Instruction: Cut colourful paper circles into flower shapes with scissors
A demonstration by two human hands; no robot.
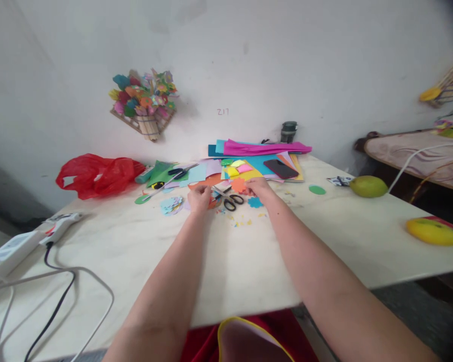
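My right hand (259,188) pinches the edge of an orange scalloped paper flower (238,185). My left hand (199,197) is closed beside orange and lilac paper pieces; whatever its fingers hold is hidden. Between the hands lie scissors (233,202) with black handles, their blades pointing away to the left, and a dark pen-like stick beside them. A blue scalloped paper flower (255,202) rests just below my right hand. Left of my left hand is a pile of pale paper circles (171,205). Tiny paper scraps (241,221) are scattered nearer to me.
Coloured paper sheets (207,172), a second pair of scissors (178,173) and a phone (281,169) lie at the back. A red plastic bag (98,176) and a power strip (62,227) with cables are left. Green (368,186) and yellow fruits (432,231) sit right.
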